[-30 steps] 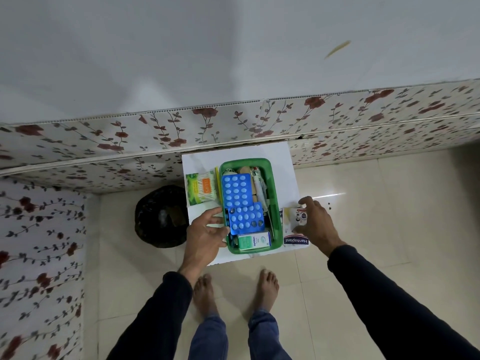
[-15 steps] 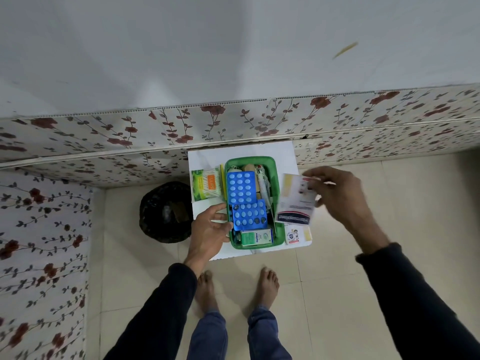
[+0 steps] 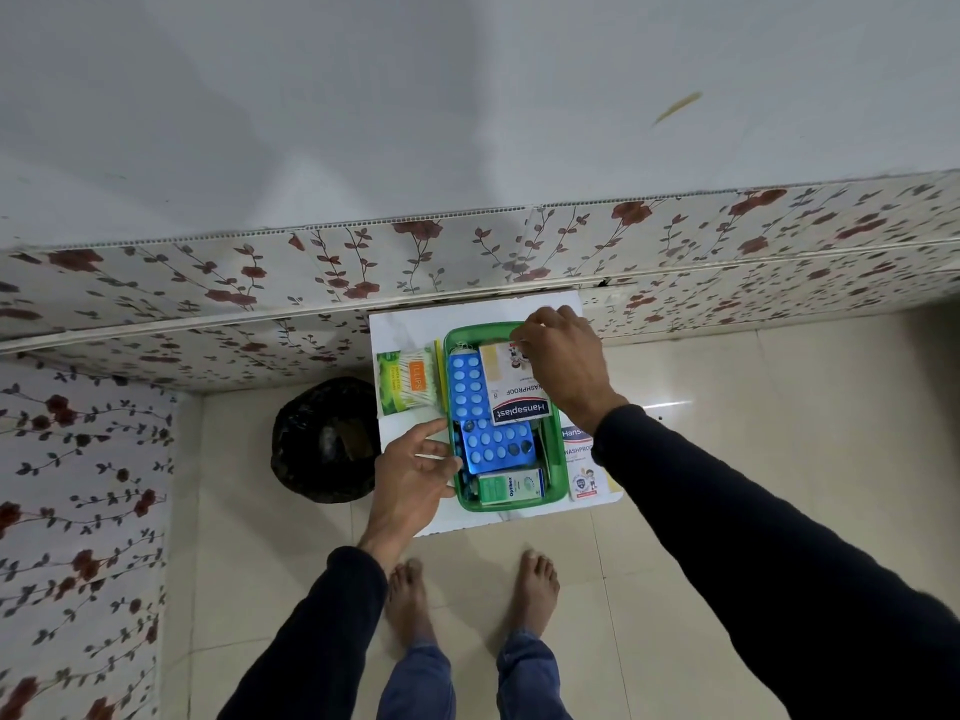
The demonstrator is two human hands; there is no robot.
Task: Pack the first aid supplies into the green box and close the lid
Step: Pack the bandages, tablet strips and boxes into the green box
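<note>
The green box [image 3: 555, 443] stands open on a small white table [image 3: 405, 327]. Inside lie two blue blister packs [image 3: 470, 387], a green-and-white carton [image 3: 511, 486] and other small items. My right hand [image 3: 566, 363] holds a white Hansaplast plaster pack [image 3: 511, 389] by its far end, over the right half of the box. My left hand [image 3: 415, 472] rests against the box's left wall, fingers spread. A second Hansaplast pack [image 3: 581, 467] lies on the table right of the box. A green cotton-bud pack [image 3: 408, 380] lies left of it. No lid is in sight.
A black bin bag [image 3: 324, 440] sits on the tiled floor left of the table. A flower-patterned wall panel [image 3: 467, 252] runs behind the table and along the left. My bare feet [image 3: 535, 589] stand just in front of the table.
My right hand picked up a Hansaplast pack from the table's right side, lifted it and carried it left over the box. My left hand stayed at the box's left wall.
</note>
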